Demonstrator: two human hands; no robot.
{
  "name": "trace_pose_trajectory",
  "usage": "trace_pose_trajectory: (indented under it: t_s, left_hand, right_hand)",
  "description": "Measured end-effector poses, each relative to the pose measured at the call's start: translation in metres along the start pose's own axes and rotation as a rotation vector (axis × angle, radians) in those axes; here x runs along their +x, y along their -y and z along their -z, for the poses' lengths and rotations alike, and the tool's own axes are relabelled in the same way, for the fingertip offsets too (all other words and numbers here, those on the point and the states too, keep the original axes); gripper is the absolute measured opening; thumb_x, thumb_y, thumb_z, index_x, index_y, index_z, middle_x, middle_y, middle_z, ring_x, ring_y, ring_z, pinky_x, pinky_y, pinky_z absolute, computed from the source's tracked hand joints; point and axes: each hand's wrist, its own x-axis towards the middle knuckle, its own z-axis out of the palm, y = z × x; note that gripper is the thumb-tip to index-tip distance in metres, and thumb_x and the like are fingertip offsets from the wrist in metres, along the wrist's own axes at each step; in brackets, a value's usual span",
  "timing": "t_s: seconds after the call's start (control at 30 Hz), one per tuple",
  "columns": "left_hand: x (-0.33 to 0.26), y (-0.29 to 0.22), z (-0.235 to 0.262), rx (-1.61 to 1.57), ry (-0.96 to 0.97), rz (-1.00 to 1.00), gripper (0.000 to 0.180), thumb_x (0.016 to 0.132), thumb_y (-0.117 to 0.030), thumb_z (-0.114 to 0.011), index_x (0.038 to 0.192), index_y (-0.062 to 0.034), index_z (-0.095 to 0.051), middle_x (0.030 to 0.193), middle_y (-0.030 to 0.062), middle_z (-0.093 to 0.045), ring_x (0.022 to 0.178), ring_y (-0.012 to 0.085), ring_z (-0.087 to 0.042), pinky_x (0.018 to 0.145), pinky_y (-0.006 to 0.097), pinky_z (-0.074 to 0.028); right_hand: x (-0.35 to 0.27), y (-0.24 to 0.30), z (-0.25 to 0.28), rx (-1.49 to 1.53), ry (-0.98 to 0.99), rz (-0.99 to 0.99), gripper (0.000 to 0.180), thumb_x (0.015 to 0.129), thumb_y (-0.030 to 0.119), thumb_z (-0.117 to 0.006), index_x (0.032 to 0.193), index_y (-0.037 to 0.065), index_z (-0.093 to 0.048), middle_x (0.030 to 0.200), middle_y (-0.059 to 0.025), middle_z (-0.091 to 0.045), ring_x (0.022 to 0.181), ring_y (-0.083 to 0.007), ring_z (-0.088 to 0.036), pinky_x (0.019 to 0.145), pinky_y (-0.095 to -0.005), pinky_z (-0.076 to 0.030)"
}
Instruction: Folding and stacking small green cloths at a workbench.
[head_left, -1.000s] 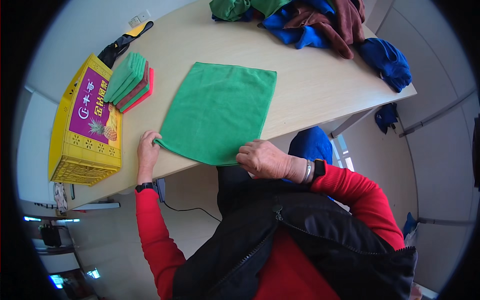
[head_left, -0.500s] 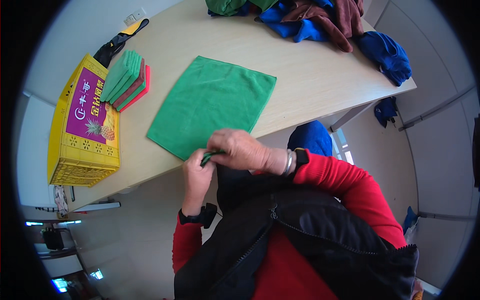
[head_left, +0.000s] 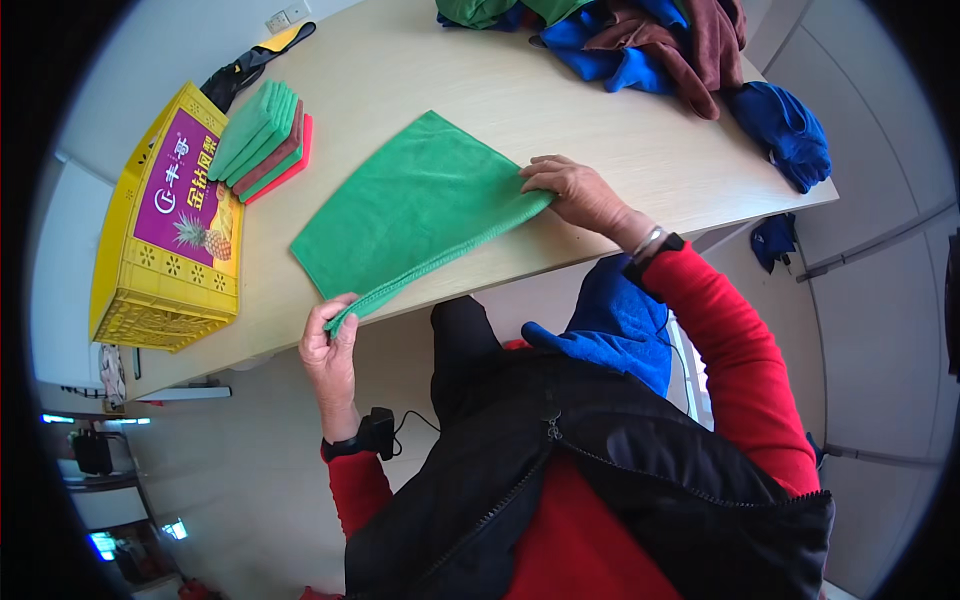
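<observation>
A green cloth (head_left: 415, 205) lies folded in half on the pale wooden table (head_left: 600, 130), its folded edge running along the near side. My left hand (head_left: 330, 340) pinches the cloth's near left corner, just off the table's front edge. My right hand (head_left: 570, 190) grips the cloth's right corner and rests on the tabletop. The cloth is stretched between both hands.
A stack of folded green and red cloths (head_left: 262, 135) lies on the left, next to a yellow crate (head_left: 170, 225) with a purple label. A heap of blue, brown and green cloths (head_left: 650, 35) sits at the far right. A blue cloth (head_left: 610, 325) lies on my lap.
The cloth lay open and flat; both hands met at its near edge, then drew apart. It is now folded in half and pulled taut between them.
</observation>
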Motion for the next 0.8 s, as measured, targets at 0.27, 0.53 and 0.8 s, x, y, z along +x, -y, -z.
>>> trace_pose_trajectory:
  t_s: [0.27,0.53,0.8]
  left_hand:
    - [-0.025,0.009,0.039,-0.067,0.242,0.007,0.013,0.095,-0.007,-0.063,0.106,-0.0016,-0.062,0.1,0.0038,-0.065,0.088,0.0093,-0.055,0.083,0.028,-0.044]
    - [0.07,0.034,0.026,-0.167,-0.09,0.238,0.018,0.095,-0.012,-0.066,0.106,0.0012,-0.061,0.092,0.0001,-0.062,0.085,0.0069,-0.055,0.076,0.024,-0.045]
    - [0.122,0.144,0.018,0.07,-0.08,0.254,0.019,0.093,-0.014,-0.07,0.088,0.001,-0.06,0.075,-0.0039,-0.054,0.069,0.0041,-0.046,0.061,0.023,-0.04]
  right_hand:
    - [-0.02,0.046,0.07,0.364,0.421,-0.209,0.021,0.086,0.006,-0.07,0.107,0.003,-0.069,0.101,-0.0087,-0.073,0.094,-0.0225,-0.069,0.086,-0.0328,-0.054]
    - [0.045,-0.003,0.052,0.732,0.379,-0.586,0.022,0.092,0.016,-0.067,0.11,0.004,-0.07,0.088,-0.0012,-0.071,0.081,-0.0107,-0.064,0.077,-0.0283,-0.053]
    - [0.074,-0.043,-0.032,0.636,0.144,-0.819,0.035,0.088,0.032,-0.072,0.104,0.001,-0.071,0.084,-0.0065,-0.071,0.072,-0.0137,-0.065,0.064,-0.0273,-0.052]
